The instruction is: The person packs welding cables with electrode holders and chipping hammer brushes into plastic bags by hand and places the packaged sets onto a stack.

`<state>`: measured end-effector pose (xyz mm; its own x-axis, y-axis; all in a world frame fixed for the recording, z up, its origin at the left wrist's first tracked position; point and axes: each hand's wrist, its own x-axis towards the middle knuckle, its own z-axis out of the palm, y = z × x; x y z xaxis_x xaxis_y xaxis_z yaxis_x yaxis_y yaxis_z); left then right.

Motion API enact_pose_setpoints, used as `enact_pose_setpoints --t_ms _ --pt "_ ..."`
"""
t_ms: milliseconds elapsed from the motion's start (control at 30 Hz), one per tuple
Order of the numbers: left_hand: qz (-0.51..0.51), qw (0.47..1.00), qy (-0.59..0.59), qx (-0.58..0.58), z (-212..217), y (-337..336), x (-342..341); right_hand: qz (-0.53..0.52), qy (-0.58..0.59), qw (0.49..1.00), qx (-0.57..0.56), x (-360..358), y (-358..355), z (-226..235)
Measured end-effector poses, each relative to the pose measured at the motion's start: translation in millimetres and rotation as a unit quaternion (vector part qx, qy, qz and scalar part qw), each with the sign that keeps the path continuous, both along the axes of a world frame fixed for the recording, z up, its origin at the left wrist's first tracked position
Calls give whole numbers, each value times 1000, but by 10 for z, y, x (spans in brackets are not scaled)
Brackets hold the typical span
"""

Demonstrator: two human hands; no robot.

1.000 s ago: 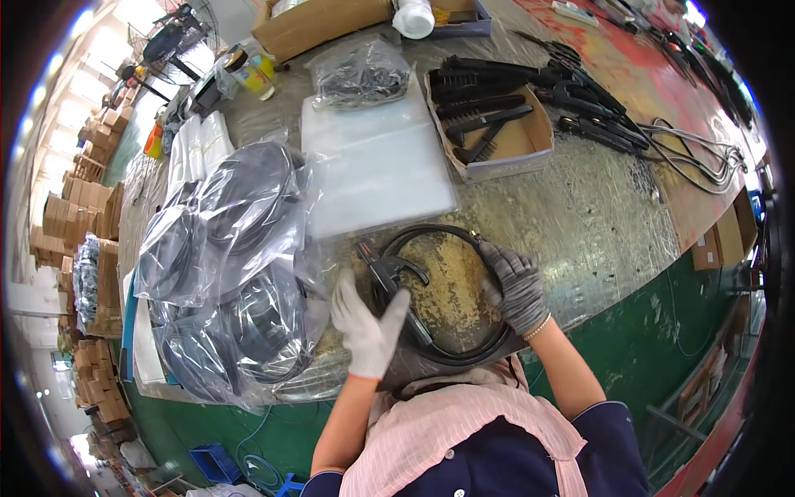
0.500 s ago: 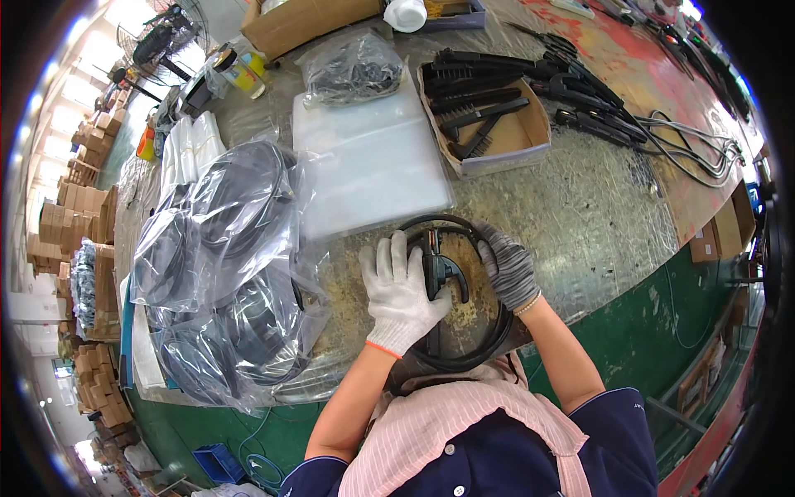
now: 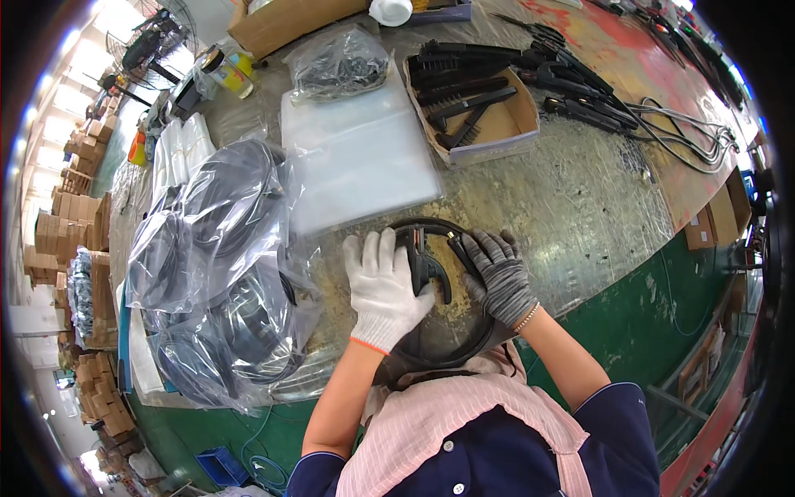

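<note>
A coil of thick black cable point(image 3: 470, 346) lies on the worktable in front of me. Inside the loop is a black electrode holder point(image 3: 416, 257) with a curved lever. My left hand point(image 3: 384, 286), in a white glove with an orange cuff, lies flat over the coil's left side, fingers stretched out and thumb across the holder. On the right side, my right hand point(image 3: 499, 280), in a grey striped glove, has its fingers curled around the cable. A cable end with a brass-coloured tip point(image 3: 451, 236) shows beside those fingers.
Bagged cable coils point(image 3: 232, 199) are heaped at the left. Behind my hands lie flat clear plastic bags point(image 3: 356, 157) with a bagged dark bundle point(image 3: 339, 66) on top. An open carton point(image 3: 513, 137) holds black brush-like tools; more tools and grey cords point(image 3: 696, 137) lie to its right.
The view has shifted slightly. My right hand has turned further over the cable, and the brass-tipped end now shows beside its fingers. My left hand remains flat over the coil.
</note>
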<state>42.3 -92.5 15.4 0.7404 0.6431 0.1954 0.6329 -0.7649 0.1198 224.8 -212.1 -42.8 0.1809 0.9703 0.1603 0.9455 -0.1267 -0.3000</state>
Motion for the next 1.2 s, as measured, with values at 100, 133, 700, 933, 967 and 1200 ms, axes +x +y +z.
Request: enact_pose_setpoints --t_ms 100,133,700,933,967,1200 --pt "-1 993 119 -4 54 -85 -50 10 13 1000 -13 -14 -15 36" --pt "0 989 148 -4 64 -106 -75 12 13 1000 -12 -17 -17 58" --pt "93 978 143 -119 279 -67 -241 57 -3 997 -59 -258 224 277" --pt "138 962 -43 -233 536 -121 -433 100 82 990 49 -90 158 -136" --pt "123 971 -102 -177 375 -161 -373 45 540 840 2 -123 368 34" --pt "74 976 -197 -63 -492 -709 -564 240 485 841 -20 -954 1285 -77"
